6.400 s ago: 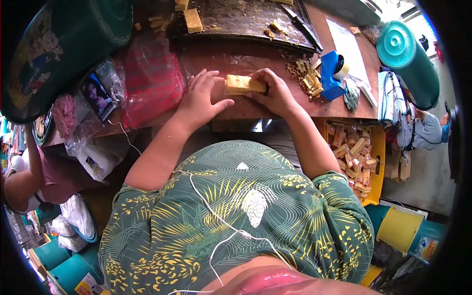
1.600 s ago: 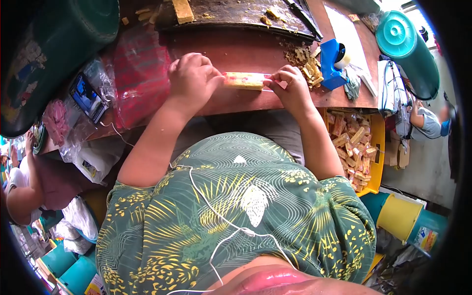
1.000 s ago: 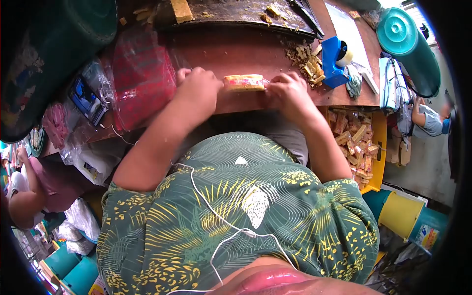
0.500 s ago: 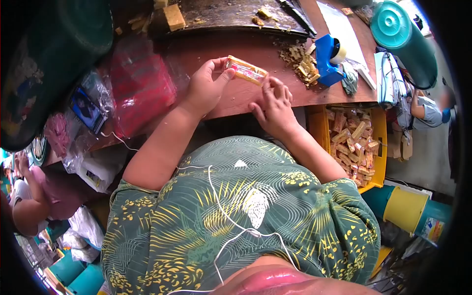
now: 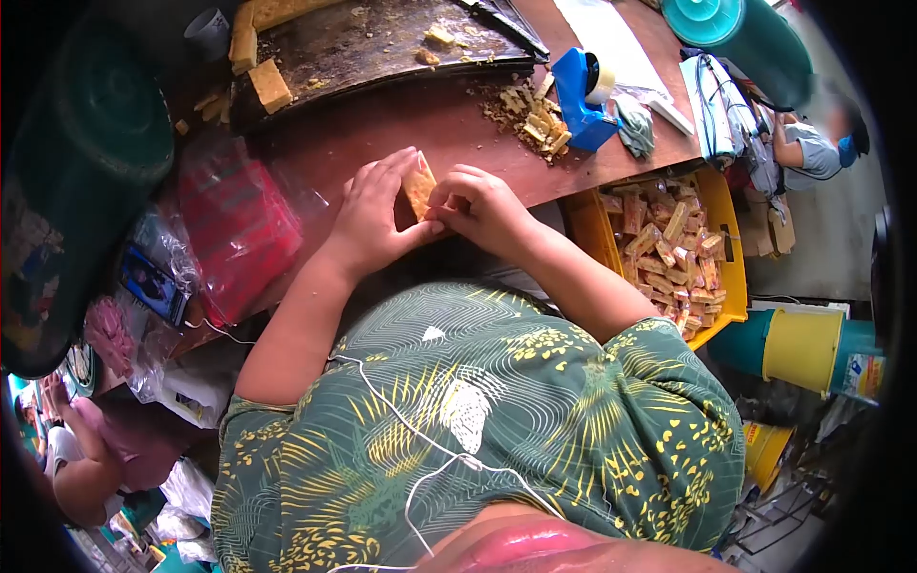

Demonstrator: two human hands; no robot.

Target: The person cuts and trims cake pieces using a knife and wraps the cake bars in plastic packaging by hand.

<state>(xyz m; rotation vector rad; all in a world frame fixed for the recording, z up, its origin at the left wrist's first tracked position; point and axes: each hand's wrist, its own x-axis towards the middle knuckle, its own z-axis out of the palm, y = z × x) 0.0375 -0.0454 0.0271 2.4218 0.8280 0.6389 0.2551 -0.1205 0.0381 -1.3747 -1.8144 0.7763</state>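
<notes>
Between my hands, over the front part of the brown table, a small wrapped golden bar (image 5: pixel 418 188) stands nearly lengthwise. My left hand (image 5: pixel 375 212) is curved round its left side, with the thumb at its lower end. My right hand (image 5: pixel 478 207) pinches at the lower right end with bent fingers. Red-printed plastic wrappers (image 5: pixel 239 229) lie on the table left of my hands. To the right, a yellow crate (image 5: pixel 731 253) is filled with several wrapped bars (image 5: pixel 669 253).
A dark tray (image 5: pixel 373 57) with bars and crumbs, a blue tape dispenser (image 5: pixel 580 100), broken pieces (image 5: pixel 535 116) and a phone (image 5: pixel 153 285) are on the table. Green bins (image 5: pixel 86 143) stand at left. Other people (image 5: pixel 814 151) are at both sides.
The bar has gone from lying crosswise to near upright in the view, and has moved left. My right hand has closed in on its lower end. The whole view has turned and shifted.
</notes>
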